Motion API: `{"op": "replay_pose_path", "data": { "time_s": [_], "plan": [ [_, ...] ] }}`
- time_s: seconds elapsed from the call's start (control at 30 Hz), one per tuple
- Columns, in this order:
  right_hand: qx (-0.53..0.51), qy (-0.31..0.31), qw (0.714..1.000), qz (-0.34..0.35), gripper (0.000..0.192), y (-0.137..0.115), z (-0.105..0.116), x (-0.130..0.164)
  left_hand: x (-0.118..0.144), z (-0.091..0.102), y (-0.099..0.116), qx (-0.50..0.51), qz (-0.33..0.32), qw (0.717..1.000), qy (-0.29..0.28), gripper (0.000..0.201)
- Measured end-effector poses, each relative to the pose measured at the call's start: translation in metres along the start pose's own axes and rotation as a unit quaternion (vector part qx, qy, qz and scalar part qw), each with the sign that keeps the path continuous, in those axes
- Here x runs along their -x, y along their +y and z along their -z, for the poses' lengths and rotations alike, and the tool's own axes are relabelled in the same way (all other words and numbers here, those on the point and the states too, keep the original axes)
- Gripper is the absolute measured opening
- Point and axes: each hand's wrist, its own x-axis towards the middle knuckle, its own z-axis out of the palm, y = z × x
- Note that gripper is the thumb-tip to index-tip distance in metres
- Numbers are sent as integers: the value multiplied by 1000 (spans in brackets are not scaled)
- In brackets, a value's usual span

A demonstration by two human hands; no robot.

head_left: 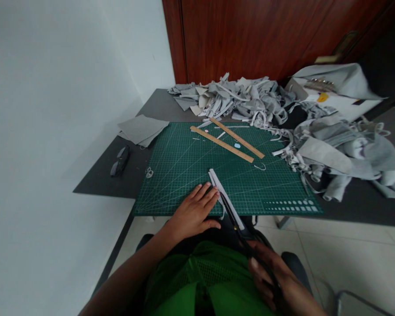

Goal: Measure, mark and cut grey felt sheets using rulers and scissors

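My right hand is wrapped round the handles of dark scissors at the front edge of the table. Their blades point away from me and lie along a narrow pale grey fabric strip. The strip slants across the green cutting mat and hangs over its front edge. Flat on the mat, my left hand has its fingers stretched out, the fingertips touching the strip beside the blade tips. A thin offcut dangles near my left thumb.
Two wooden rulers lie on the mat near small scraps. Folded glasses and grey fabric sheets are at left. A fabric scrap heap lines the back. More cloth and a white box occupy the right.
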Motion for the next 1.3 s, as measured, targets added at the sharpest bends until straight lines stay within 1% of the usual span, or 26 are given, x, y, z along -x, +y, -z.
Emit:
{"op": "replay_pose_path", "data": {
  "time_s": [0.17, 0.27, 0.33, 0.43, 0.5, 0.6, 0.7, 0.77, 0.87, 1.07, 1.17, 1.3],
  "plan": [
    [4, 22, 1000, -12, 77, 1, 0, 0, -11, 5, -3, 51, 12, 999, 5, 98],
    [3, 30, 999, -12, 74, 0, -1, 0, -19, 6, -7, 65, -8, 998, 6, 106],
    [-2, 31, 999, -9, 73, -1, -1, 1, -21, 6, -11, 67, -19, 998, 10, 100],
    [-13, 31, 999, -10, 71, 1, -1, 1, -22, 8, -16, 59, -13, 998, 32, 81],
    [-17, 29, 999, -15, 74, 2, -1, 1, -21, 10, -17, 52, -13, 997, 48, 71],
    [-22, 33, 999, -18, 79, 4, -2, 2, -20, 10, -17, 42, -48, 996, 56, 62],
    [-19, 33, 999, -11, 78, 3, -4, 4, -19, 10, -15, 41, -92, 994, 47, 56],
    [-15, 25, 1000, -8, 76, 1, -6, 5, -17, 11, -14, 43, -93, 994, 40, 55],
    [-16, 23, 1000, -11, 75, -2, -8, 6, -11, 13, -14, 43, -77, 996, 33, 58],
    [-3, 26, 999, -22, 80, -2, -7, 7, 4, 19, -16, 43, -62, 997, 17, 58],
    [13, 20, 1000, -14, 81, 0, -4, 7, 10, 16, -16, 33, -63, 997, 19, 57],
    [52, 4, 999, -8, 77, 2, 1, 6, 15, 6, -10, -12, -50, 998, 47, 51]
  ]
}}
